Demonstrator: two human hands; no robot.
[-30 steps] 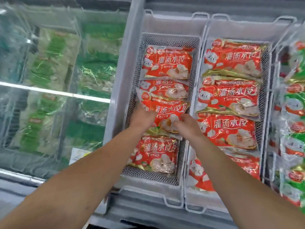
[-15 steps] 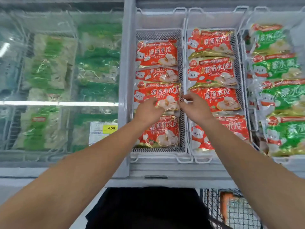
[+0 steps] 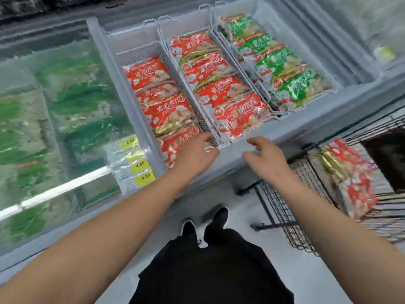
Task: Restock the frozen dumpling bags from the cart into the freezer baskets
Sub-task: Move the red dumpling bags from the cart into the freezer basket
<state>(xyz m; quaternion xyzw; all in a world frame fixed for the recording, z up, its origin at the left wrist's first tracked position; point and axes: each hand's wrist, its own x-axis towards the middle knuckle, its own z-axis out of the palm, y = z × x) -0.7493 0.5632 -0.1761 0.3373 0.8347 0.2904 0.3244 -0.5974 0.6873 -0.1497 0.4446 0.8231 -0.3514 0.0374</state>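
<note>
Three white mesh baskets sit side by side in the open freezer [image 3: 350, 88]. The left basket [image 3: 135, 51] holds four red dumpling bags [image 3: 168, 113] in a row, the middle basket [image 3: 166, 34] also four red bags [image 3: 219, 88], and the right basket [image 3: 285, 36] four green bags [image 3: 276, 62]; the large Chinese lettering on them is too blurred to read surely. Three yellow price tags [image 3: 140, 166] on the freezer's front glass read about 4.50. The left hand [image 3: 195, 156] lies over the nearest red bag at the left basket's front edge, fingers loosely bent, gripping nothing. The right hand [image 3: 265, 159] hovers above the freezer rim, fingers spread and slack, empty. More red bags [image 3: 350, 172] lie stacked in the black wire cart [image 3: 282, 207]; their count is unclear.
</note>
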